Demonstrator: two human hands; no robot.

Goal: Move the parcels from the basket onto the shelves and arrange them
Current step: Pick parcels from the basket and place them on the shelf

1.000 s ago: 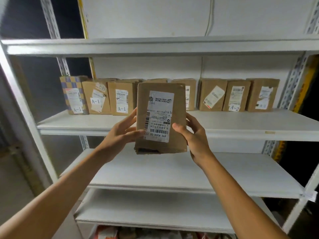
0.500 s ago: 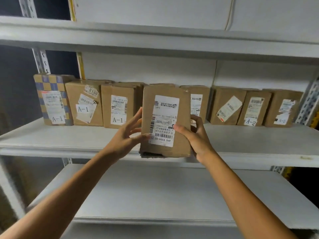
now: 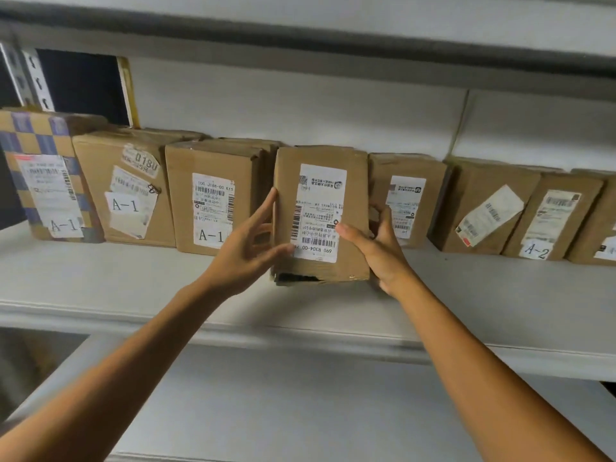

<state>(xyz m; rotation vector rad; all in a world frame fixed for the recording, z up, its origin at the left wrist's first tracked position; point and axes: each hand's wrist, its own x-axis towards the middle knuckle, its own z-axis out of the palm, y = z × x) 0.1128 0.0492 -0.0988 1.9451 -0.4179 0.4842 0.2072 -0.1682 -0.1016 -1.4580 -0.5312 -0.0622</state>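
**Parcel's made it onto the middle shelf, just needs sliding back**

Closest to the camera is the bare lower shelf (image 3: 300, 411), with both forearms reaching up over it. The left hand (image 3: 246, 248) pinches the parcel (image 3: 320, 215) by its left edge, thumb on the front and fingers spread up the side. The right hand (image 3: 376, 248) has its thumb across the label and its fingers wrapped round the right edge. So it's a proper 2-handed hold.

What's changed: 1 second ago the parcel was out in the air in front of the rack, and half a second ago it was level with the shelf lip. Now it's upright over the middle shelf (image 3: 133, 281), bottom edge at the board or just above it, can't tell which. The camera's also moved in much closer.

It sits a bit forward of the row, between an A-1 box (image 3: 213, 198) and a plain box (image 3: 406, 198). A checkered box (image 3: 40, 175) ends the row on the left and an A-2 box (image 3: 550, 221) stands further right.

I'd say placing is nearly done and what's left is pushing it back flush. The basket isn't in view.
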